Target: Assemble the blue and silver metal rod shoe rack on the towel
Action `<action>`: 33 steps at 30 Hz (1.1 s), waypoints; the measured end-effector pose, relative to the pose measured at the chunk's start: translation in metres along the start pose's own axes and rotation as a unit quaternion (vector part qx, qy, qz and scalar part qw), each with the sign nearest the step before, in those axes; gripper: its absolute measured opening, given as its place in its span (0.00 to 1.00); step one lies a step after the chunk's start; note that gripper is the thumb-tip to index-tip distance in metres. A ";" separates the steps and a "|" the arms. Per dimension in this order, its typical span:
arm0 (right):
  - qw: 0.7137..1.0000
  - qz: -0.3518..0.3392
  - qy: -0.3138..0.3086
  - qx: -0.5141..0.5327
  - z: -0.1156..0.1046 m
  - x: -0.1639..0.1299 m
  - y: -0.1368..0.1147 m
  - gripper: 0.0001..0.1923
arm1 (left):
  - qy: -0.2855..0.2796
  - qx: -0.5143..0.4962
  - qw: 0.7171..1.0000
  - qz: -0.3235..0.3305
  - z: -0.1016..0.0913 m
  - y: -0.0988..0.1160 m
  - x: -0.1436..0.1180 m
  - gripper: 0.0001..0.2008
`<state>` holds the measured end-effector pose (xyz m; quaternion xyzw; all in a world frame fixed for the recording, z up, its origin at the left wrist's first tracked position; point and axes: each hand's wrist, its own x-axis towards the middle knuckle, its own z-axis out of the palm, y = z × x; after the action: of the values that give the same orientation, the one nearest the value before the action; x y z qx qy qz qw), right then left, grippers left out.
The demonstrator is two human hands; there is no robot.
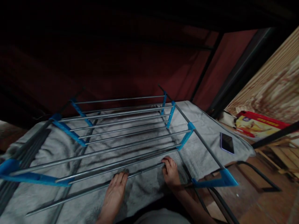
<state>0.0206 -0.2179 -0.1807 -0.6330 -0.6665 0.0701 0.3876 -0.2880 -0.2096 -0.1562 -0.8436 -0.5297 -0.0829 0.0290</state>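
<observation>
A thin grey metal tube lies slantwise in front of me, its left end free and low over the blanket. My left hand is closed over the tube near its middle, fingertips on the far side. My right hand has its fingers wrapped round the tube's right end. Just beyond stands a partly assembled rack of parallel metal tubes joined by blue plastic brackets. A blue bracket at the near right has no cross tube visible on it; another bracket at the near left carries several tubes.
The rack rests on a grey blanket over a bed. A phone lies on its right side. Loose tubes are bundled at left. Past the right edge are a red and yellow box, a dark curved metal frame and tiled floor.
</observation>
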 end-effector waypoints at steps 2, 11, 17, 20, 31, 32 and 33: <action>1.000 0.010 0.003 0.017 0.000 0.001 -0.001 0.20 | -0.002 0.005 1.000 0.011 0.001 0.000 -0.001 0.25; 0.981 0.089 0.088 0.147 -0.009 0.008 -0.008 0.24 | 0.101 -0.003 0.989 0.106 -0.018 0.020 0.005 0.17; 0.960 0.148 0.131 0.200 -0.007 0.006 -0.008 0.20 | 0.116 -0.016 0.987 0.113 -0.037 0.029 0.011 0.16; 0.921 0.221 0.194 0.254 -0.004 0.005 -0.001 0.21 | 0.112 -0.025 0.989 0.092 -0.047 0.033 0.015 0.17; 0.894 0.261 0.273 0.242 -0.066 0.058 0.003 0.23 | 0.118 -0.068 0.988 0.068 -0.089 0.063 0.064 0.18; 0.894 0.256 0.279 0.241 -0.071 0.065 0.002 0.25 | 0.114 -0.068 0.989 0.064 -0.092 0.065 0.069 0.18; 0.894 0.247 0.284 0.243 -0.075 0.072 0.001 0.26 | 0.111 -0.067 0.989 0.064 -0.094 0.066 0.074 0.18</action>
<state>0.0740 -0.1829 -0.0981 -0.6561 -0.3127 0.1405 0.6723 -0.2074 -0.1858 -0.0485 -0.8611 -0.4617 -0.2097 0.0364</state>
